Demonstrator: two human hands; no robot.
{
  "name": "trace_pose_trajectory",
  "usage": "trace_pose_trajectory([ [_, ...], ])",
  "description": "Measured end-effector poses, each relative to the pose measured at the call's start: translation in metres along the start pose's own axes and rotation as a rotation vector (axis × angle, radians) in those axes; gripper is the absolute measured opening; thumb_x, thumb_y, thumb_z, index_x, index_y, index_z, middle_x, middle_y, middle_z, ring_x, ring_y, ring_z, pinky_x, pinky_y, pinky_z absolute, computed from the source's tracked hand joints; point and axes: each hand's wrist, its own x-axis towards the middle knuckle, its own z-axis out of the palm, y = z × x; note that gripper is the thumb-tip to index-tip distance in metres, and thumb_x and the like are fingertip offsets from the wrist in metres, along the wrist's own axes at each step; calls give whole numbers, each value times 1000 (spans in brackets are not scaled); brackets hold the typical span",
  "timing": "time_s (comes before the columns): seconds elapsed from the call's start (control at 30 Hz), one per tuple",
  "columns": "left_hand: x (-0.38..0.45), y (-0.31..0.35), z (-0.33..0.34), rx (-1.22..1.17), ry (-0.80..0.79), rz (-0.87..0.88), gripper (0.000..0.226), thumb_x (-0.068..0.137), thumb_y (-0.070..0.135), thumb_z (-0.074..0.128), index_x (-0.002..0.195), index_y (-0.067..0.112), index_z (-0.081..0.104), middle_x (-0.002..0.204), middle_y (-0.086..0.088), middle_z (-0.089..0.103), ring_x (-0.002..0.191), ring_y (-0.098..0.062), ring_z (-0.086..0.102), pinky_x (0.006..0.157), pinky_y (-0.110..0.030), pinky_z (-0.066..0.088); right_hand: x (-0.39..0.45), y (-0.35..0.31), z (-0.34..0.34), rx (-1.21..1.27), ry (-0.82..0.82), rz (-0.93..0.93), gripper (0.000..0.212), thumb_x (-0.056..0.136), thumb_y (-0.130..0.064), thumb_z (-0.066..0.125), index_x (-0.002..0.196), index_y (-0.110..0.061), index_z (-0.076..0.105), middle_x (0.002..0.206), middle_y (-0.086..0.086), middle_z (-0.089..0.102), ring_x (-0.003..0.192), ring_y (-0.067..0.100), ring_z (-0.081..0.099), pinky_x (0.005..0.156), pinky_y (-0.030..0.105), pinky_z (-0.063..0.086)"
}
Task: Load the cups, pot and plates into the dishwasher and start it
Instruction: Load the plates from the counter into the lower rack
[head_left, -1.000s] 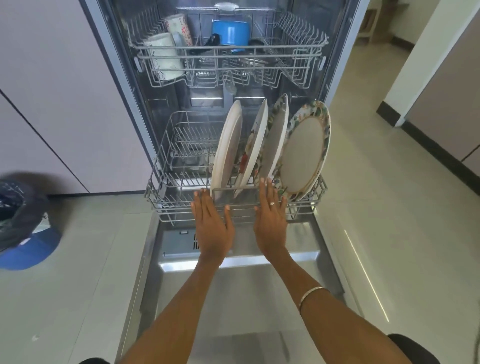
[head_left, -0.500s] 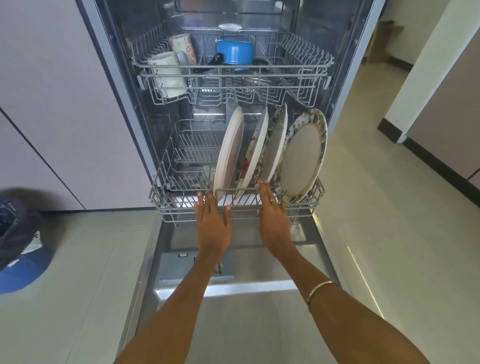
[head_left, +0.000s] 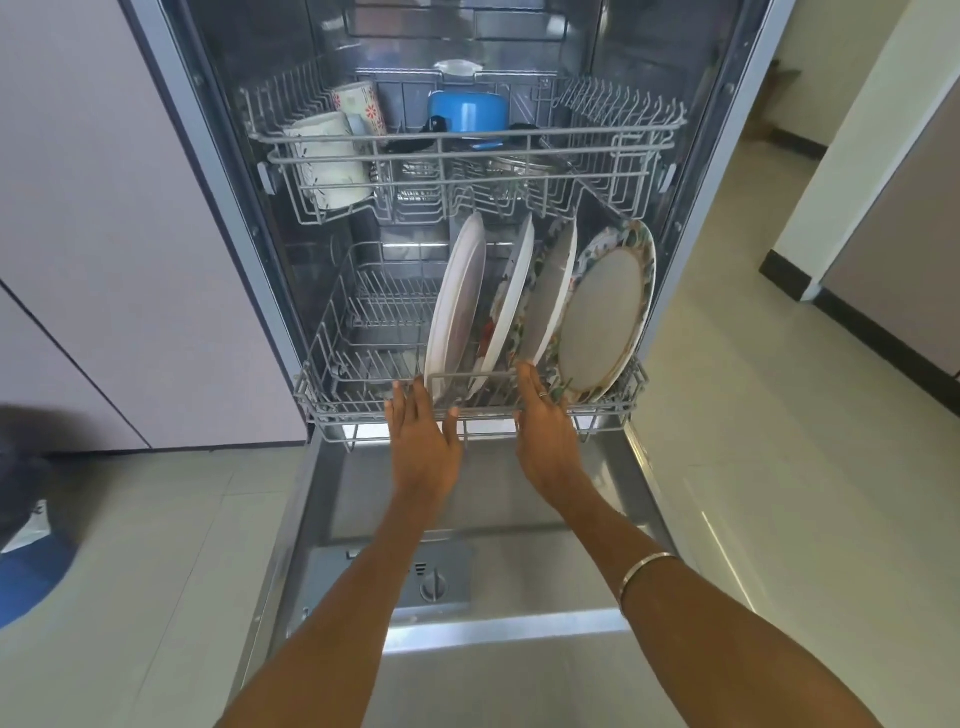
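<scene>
Two forearms reach forward over the lowered dishwasher door (head_left: 483, 670), whose inner panel carries a round detergent cap (head_left: 434, 584). A thin bangle (head_left: 644, 569) circles the right wrist. The left hand (head_left: 423, 439) lies flat, fingers straight and close together, fingertips against the front rail of the lower rack (head_left: 363, 402); it grips nothing. The right hand (head_left: 545, 434) is likewise flat with straight fingers pressed to the same front rail, a ring on one finger, and nothing is held.

Just beyond the fingertips, four plates stand on edge in the lower rack, all leaning to the right. A plain white plate (head_left: 457, 306) rises directly past the left hand. A second plate (head_left: 511, 306) and a third plate (head_left: 553, 296) stand between the two hands' lines, and the patterned-rim plate (head_left: 605, 312) sits just right of the right hand. The rack's left half holds only bare wire.

Farther back and above, the upper rack (head_left: 467, 148) holds a white cup (head_left: 327, 156) on its side at left, a floral cup (head_left: 361, 106) behind it, and a blue pot (head_left: 467, 111) near the middle.
</scene>
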Motion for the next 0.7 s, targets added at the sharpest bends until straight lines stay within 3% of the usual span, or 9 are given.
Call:
trace_pose_trajectory([
  [0.1, 18, -2, 5, 3, -44, -23, 69, 103, 45, 33, 154, 1, 14, 161, -16, 16, 152, -27, -2, 123, -37, -4, 15, 2, 3, 0, 6, -11, 100, 78, 22, 55, 154, -26, 12, 154, 5, 38, 117, 33, 60, 97, 58, 47],
  [0.23, 37, -8, 16, 41, -51, -39, 72, 103, 50, 29, 155, 3, 14, 162, -15, 14, 151, -27, -4, 123, -38, -2, 33, 4, 11, 7, 28, 8, 97, 80, 20, 53, 152, -30, 12, 124, 16, 64, 102, 37, 65, 87, 55, 54],
  [0.3, 47, -10, 22, 48, -52, -43, 72, 103, 51, 27, 155, 4, 14, 162, -14, 14, 151, -27, -5, 123, -39, -2, 44, 8, 14, 16, 26, 23, 96, 80, 20, 52, 153, -28, 13, 120, 18, 65, 102, 37, 65, 92, 54, 52],
  [0.5, 85, -7, 41, 66, -14, 3, 68, 104, 44, 29, 154, 1, 12, 162, -16, 15, 151, -29, -4, 123, -41, -3, 84, 20, 24, 14, 46, 27, 90, 88, 14, 52, 155, -32, 13, 123, 15, 65, 110, 33, 64, 101, 57, 46],
  [0.7, 119, -14, 56, 131, 41, 47, 66, 105, 42, 31, 154, 0, 16, 160, -16, 21, 151, -31, -1, 124, -42, 0, 111, 18, 20, 48, -27, 37, 80, 93, 7, 46, 157, -26, 11, 149, 18, 43, 137, 38, 38, 115, 50, 28],
])
